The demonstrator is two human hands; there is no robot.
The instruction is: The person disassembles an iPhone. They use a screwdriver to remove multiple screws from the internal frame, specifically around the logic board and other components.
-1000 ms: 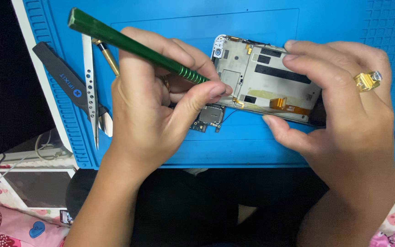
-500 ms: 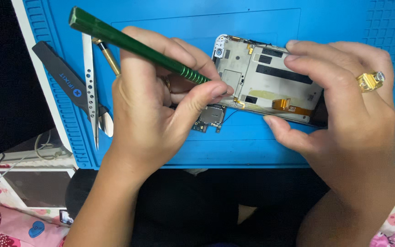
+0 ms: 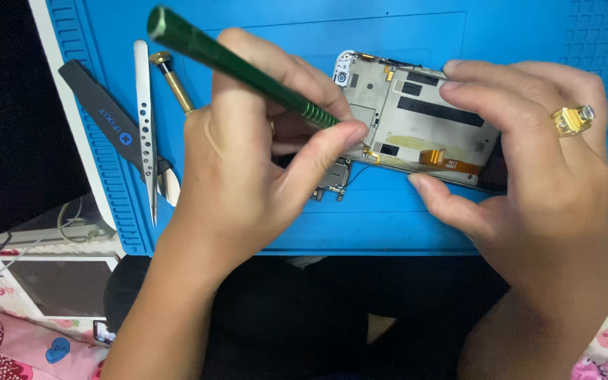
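My left hand [image 3: 255, 169] grips a green screwdriver [image 3: 233, 67] like a pen, its tip hidden behind my thumb at the left edge of an opened phone frame [image 3: 416, 123]. The frame is silver with black patches and an orange flex cable [image 3: 452, 160]. My right hand [image 3: 529, 176], wearing a gold ring [image 3: 573, 118], holds the frame by its right end, fingers on the top edge and thumb on the bottom edge. A small circuit board part [image 3: 332, 179] lies on the blue work mat [image 3: 388, 225] just under my left thumb.
Left on the mat lie a black pry tool [image 3: 103, 116], silver tweezers [image 3: 146, 119] and a brass-handled tool [image 3: 172, 81]. A white device [image 3: 58, 281] and patterned pink cloth [image 3: 8, 341] sit below the mat at the lower left.
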